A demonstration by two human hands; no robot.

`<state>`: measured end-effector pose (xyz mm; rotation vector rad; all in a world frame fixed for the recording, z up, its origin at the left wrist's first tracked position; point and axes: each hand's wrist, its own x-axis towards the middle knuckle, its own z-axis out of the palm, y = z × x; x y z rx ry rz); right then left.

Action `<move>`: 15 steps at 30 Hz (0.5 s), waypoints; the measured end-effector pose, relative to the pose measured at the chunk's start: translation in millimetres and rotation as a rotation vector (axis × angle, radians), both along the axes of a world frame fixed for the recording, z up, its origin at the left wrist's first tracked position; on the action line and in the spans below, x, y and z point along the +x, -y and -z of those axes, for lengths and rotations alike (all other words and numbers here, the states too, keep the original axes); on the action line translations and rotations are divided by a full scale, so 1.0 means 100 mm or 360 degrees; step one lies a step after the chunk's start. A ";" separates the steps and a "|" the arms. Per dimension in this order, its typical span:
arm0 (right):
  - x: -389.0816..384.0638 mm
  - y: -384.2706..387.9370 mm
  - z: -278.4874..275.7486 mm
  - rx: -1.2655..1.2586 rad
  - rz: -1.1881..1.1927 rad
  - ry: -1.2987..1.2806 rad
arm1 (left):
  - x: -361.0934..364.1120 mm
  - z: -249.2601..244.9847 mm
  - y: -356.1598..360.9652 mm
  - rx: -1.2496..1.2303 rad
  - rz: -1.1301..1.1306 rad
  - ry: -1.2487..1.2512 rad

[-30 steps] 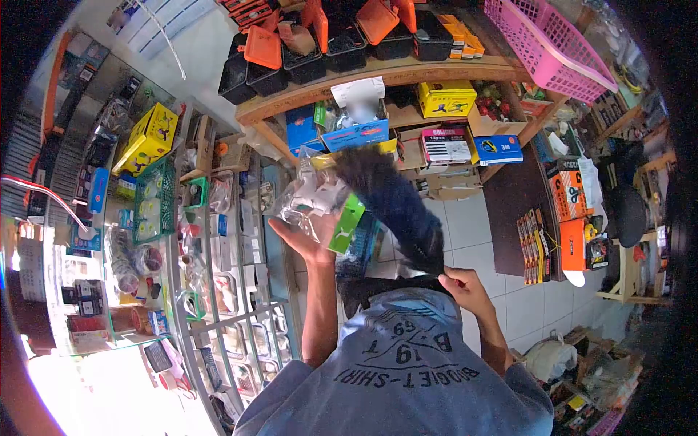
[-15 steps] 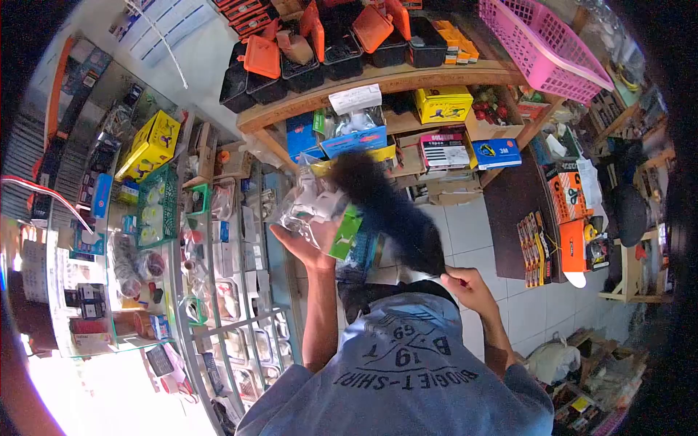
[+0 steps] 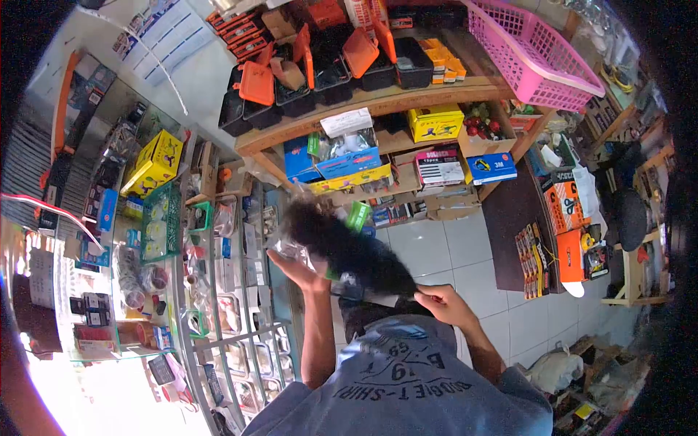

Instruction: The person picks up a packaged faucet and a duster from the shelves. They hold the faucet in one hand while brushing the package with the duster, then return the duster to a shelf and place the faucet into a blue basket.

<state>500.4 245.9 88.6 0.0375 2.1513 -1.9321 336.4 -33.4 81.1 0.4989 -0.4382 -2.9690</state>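
A dark feather duster (image 3: pixel 349 247), blurred by motion, lies across a clear plastic packet (image 3: pixel 294 251) with a green label (image 3: pixel 358 216). My left hand (image 3: pixel 302 272) supports the packet from below, its palm turned up and fingers partly hidden behind the plastic and the duster. On the right, my right hand (image 3: pixel 445 304) is closed round the thin near end of the duster. The duster's bushy far end covers much of the packet.
Ahead, a wooden shelf (image 3: pixel 378 102) bears black bins with orange lids (image 3: pixel 257 83) and a pink basket (image 3: pixel 542 62). Glass shelving with a yellow box (image 3: pixel 154 163) stands left. A brown surface (image 3: pixel 502 232) with orange boxes (image 3: pixel 571 251) is at right.
The duster has swung left and down over the packet, covering more of it. My right hand has shifted slightly left and down. The view has tilted a little.
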 end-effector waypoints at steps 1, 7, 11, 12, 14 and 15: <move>-0.01 0.00 -0.03 -0.0034 0.0025 0.0062 | 0.03 -0.12 -0.06 0.0118 0.0198 -0.0294; -0.03 -0.14 -0.03 0.0042 -0.0242 0.0048 | -0.05 0.27 0.27 0.0272 0.0538 -0.1000; -0.02 -0.06 -0.04 0.0049 -0.0295 -0.0028 | 0.11 -0.30 -0.04 0.0063 0.0395 -0.0450; -0.01 -0.04 -0.04 0.0098 -0.0453 -0.0119 | 0.09 -0.30 -0.02 0.0158 0.0499 -0.0566; -0.06 -0.01 -0.07 0.0092 -0.0321 -0.0066 | 0.04 -0.29 0.01 0.0360 0.0709 -0.0793; -0.10 0.01 -0.09 0.0084 -0.0222 -0.0002 | 0.02 -0.29 0.03 0.0462 0.0807 -0.0903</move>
